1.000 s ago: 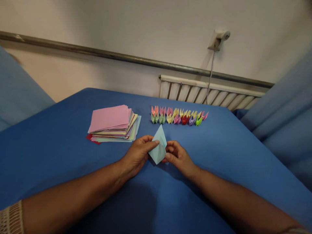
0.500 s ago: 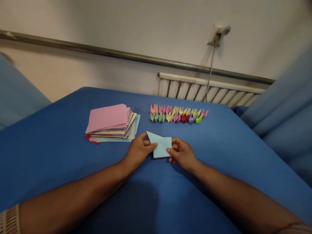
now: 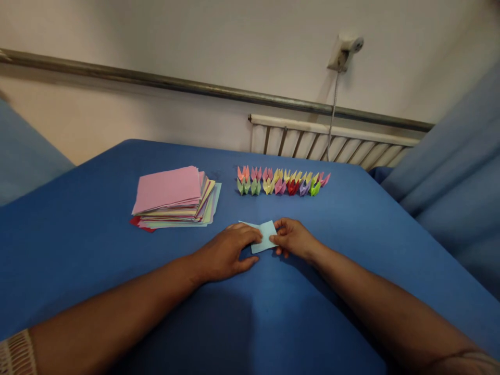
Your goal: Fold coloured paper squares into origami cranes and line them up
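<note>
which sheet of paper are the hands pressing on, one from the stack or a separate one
A separate one: the light blue paper, lying flat on the blue table under the left hand and right hand. The stack of coloured sheets, pink on top, sits untouched farther back and left.

We see the paper stack [image 3: 174, 198] left of the folded row [image 3: 280, 181], both behind the sheet [image 3: 264, 236] on the table [image 3: 78, 234].

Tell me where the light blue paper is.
Head view, centre: the light blue paper lies on the blue table, pressed between left hand and right hand.
</note>
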Tool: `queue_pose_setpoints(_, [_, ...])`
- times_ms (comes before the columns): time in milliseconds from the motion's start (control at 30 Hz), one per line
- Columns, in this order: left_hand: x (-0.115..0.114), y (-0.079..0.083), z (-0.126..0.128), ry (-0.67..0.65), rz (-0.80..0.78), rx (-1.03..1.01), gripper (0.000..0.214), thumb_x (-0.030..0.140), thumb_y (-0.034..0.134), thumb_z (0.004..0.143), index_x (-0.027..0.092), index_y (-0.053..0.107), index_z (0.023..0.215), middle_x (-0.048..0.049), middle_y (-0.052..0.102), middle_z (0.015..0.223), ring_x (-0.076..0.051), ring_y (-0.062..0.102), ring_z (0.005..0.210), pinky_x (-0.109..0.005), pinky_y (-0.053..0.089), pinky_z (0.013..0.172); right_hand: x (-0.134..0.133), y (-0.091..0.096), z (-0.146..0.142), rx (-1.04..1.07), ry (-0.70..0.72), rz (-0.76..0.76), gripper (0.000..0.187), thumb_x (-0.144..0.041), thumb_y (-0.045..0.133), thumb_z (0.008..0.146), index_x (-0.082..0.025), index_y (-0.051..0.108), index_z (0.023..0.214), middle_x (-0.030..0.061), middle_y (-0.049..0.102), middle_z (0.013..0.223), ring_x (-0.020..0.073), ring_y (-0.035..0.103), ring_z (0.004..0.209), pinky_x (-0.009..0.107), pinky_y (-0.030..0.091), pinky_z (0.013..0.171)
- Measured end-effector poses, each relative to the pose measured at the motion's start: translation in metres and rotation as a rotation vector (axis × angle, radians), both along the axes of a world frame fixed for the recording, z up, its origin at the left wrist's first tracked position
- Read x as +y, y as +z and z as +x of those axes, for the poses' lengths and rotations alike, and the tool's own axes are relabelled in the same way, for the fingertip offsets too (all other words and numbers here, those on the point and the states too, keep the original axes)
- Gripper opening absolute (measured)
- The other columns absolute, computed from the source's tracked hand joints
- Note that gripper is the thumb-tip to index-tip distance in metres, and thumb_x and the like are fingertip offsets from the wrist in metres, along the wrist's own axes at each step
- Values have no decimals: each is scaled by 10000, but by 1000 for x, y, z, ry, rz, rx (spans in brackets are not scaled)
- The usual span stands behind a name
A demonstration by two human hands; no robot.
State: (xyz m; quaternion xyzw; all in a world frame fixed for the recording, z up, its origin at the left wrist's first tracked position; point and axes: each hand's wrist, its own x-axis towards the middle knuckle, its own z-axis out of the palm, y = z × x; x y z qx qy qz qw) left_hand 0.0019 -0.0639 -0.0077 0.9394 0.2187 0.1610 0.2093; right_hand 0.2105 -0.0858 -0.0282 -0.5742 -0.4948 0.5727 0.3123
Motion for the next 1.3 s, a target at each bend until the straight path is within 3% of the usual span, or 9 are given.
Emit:
queue_pose_setpoints(100, [2,-4,1,19,21,-5,268,233,562,835,207,575,1102,-76,628,1053,-225,558,1013,-375,412,927,-4,4,7,-292,35,113,243,-184,592,800,-188,467,1008,-48,602,596,113,554,460,227,415,445])
queue_pose_setpoints(200, [1,-5,1,29,53,-17,246,239,559,841,204,584,1082,-78,632,1023,-225,570,987,-373,421,909,-17,9,14,-672,33,503,340,-210,652,771,-181,516,1081,53,645,903,150,603,726,300,467,686])
queue_pose_setpoints(300, [-1,-5,3,38,75,-11,238,253,546,858,201,583,1087,-77,633,1016,-222,573,979,-371,423,905,-33,9,14,-681,173,696,221,-185,576,830,-192,546,1049,52,606,975,159,574,862,302,449,778])
queue_pose_setpoints(433, [-1,-4,4,59,56,10,206,265,480,909,192,588,1070,-76,638,997,-211,572,973,-354,433,887,-41,4,9,-671,259,693,208,-249,608,823,-192,550,1015,39,590,929,169,551,848,305,439,765])
queue_pose_setpoints(633, [4,-8,0,5,28,-8,187,317,580,867,186,597,1000,-89,620,1128,-226,536,1084,-389,406,959,-34,5,7,-768,301,699,58,-216,519,881,-183,566,872,38,561,863,157,521,799,293,414,737])
queue_pose_setpoints(867, [7,-10,4,26,-8,-13,160,316,523,906,188,613,939,-63,646,1047,-195,563,1023,-365,424,930,-36,9,6,-773,316,676,255,-371,614,828,-180,547,983,50,557,949,174,525,842,312,416,762])
queue_pose_setpoints(1033, [8,-9,7,90,-65,-30,162,313,515,909,189,615,878,-48,649,1027,-179,576,990,-325,449,875,-33,6,6,-785,298,682,78,-257,527,886,-185,556,896,37,559,895,150,518,795,290,406,737])
queue_pose_setpoints(1133, [9,-11,6,81,-78,-38,139,326,591,862,190,616,874,-50,633,1088,-186,559,1038,-336,433,915,-31,5,8,-758,298,658,77,-225,506,895,-184,554,850,31,552,864,139,511,770,276,406,719])
queue_pose_setpoints(1300, [11,-13,7,188,-61,-24,173,273,512,898,182,625,802,-65,602,1168,-196,542,1072,-366,421,945,-29,8,10,-743,278,629,82,-215,508,888,-182,532,817,31,532,859,137,509,766,272,414,718])
